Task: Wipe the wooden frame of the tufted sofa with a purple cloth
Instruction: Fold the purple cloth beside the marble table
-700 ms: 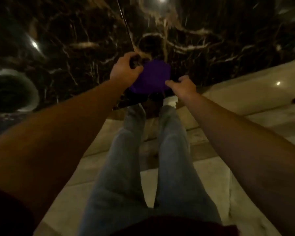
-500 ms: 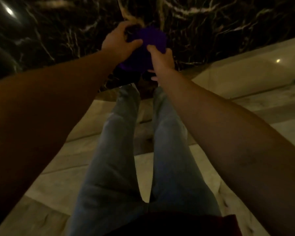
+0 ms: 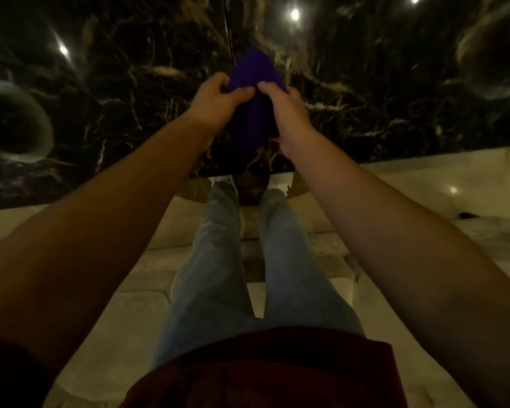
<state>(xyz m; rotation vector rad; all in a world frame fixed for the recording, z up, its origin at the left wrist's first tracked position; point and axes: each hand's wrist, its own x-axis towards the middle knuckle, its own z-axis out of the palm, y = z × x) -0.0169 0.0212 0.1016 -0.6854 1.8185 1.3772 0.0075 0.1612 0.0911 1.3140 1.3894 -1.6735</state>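
Note:
A purple cloth point(image 3: 252, 113) hangs bunched in front of me at arm's length, held up over the floor. My left hand point(image 3: 215, 106) pinches its upper left edge and my right hand point(image 3: 287, 113) grips its upper right side, the fingertips of both nearly touching. No tufted sofa or wooden frame shows in this view.
I stand on a pale stone floor point(image 3: 424, 178), my jeans-clad legs point(image 3: 218, 260) below me. Ahead lies dark, polished, veined marble point(image 3: 115, 113) with light reflections. A small dark object point(image 3: 465, 214) lies on the floor at right.
My hands have come together on the cloth, which now hangs lengthwise between them. The camera tilted, so the hands sit lower in view than half a second ago.

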